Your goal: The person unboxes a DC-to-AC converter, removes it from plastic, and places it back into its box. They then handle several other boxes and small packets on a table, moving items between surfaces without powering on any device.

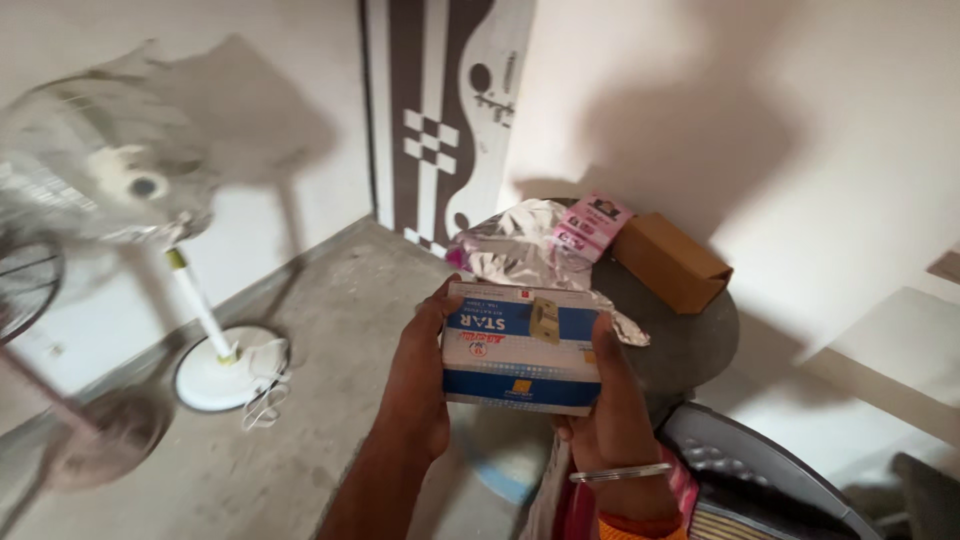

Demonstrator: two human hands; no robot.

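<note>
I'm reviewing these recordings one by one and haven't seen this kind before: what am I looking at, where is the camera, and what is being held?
There is no machine here. One camera sits on a person's head and looks down at their own bare hands. The left hand and the right hand together grip a small blue and white carton by its sides. Behind it, a round dark table carries a brown cardboard box and a crinkled silver bag. A white pedestal fan stands on the floor to the left.

- Warm, fairly bright indoor light casts large soft shadows on the pale wall (760, 130).
- The pedestal fan (110, 170) at left is motion-blurred and stretched by edge distortion.
- The crinkled foil wrap (520, 250) shows glare.
</note>
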